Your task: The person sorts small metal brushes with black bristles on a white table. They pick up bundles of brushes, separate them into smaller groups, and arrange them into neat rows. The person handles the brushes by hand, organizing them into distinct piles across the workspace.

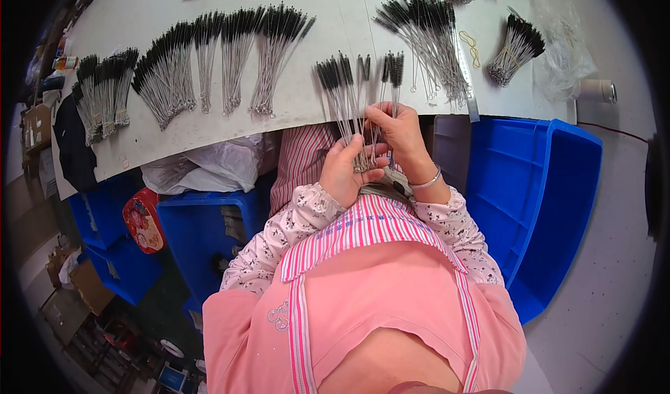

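In my left hand (347, 162) is a small fanned bunch of wire bottle brushes (340, 94), black bristles pointing up and away from me. The fingers wrap round the lower wire ends. My right hand (396, 134) pinches a few more brushes (393, 80) just right of that bunch, thumb and forefinger on their wire stems. Both hands are close together in front of the table's near edge. Beyond them on the white table (342, 31) lie loose piles of the same brushes, one pile (277, 59) to the left and another (429, 41) to the right.
More brush piles (167, 73) line the table's left side. A steel ruler (464, 73), yellow rubber bands (471, 48), a banded brush bundle (515, 48) and clear plastic bags (562, 41) lie right. Blue crates (534, 191) stand below, with a white plastic bag (209, 164) on the left.
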Demonstrator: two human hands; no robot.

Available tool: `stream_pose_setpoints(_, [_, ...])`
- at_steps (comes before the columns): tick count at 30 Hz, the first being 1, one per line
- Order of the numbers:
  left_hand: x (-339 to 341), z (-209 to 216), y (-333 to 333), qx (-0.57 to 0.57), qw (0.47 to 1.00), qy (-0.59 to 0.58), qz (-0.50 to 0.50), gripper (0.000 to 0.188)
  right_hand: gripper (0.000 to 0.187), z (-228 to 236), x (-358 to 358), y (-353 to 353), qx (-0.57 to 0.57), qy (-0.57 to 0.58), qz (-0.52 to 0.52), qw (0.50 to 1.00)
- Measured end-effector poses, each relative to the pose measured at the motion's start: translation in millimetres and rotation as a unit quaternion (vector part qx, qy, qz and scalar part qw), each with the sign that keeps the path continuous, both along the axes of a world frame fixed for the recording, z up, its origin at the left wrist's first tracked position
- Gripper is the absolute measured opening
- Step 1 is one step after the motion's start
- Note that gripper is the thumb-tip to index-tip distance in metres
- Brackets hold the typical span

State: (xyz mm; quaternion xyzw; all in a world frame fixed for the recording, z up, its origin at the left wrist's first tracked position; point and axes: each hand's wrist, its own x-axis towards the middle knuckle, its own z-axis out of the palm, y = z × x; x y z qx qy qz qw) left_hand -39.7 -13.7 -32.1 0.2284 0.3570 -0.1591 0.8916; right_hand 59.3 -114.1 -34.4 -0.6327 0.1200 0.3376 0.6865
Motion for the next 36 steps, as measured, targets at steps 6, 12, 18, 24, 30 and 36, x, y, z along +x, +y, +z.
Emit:
stream_pose_setpoints(6, [0.7, 1.4, -0.2, 0.004, 1.0, -0.016, -0.013, 0.026, 0.017, -4.6, -0.5, -2.9, 0.03, 0.036, -0.015, 0.999])
stream_pose_setpoints(12, [-0.3, -0.7, -3.2, 0.022, 1.0, 0.001, -0.004, 0.021, 0.016, 15.4, 5.6, -10.0, 0.049, 0.084, 0.013, 0.995])
stream_pose_setpoints(18, [0.1, -0.1, -4.2, 0.033, 0.999, -0.006, -0.007, 0.02, 0.013, 10.4, 3.0, -6.6, 0.083, 0.06, -0.031, 0.994])
stream_pose_setpoints(24, [1.4, 6.6, -1.3, 0.008, 1.0, 0.001, 0.002, 0.019, 0.017, -0.2, -0.5, -3.3, 0.113, 0.074, -0.057, 0.989])
stream_pose_setpoints(30, [0.8, 12.4, -0.5, -0.004, 1.0, -0.01, 0.01, 0.022, 0.019, 3.3, 1.6, -10.2, 0.103, 0.096, -0.016, 0.99])
stream_pose_setpoints(36, [4.5, 24.8, 2.7, -0.041, 0.999, -0.024, 0.014, 0.025, 0.025, 1.2, 7.8, -9.6, 0.144, 0.128, -0.038, 0.981])
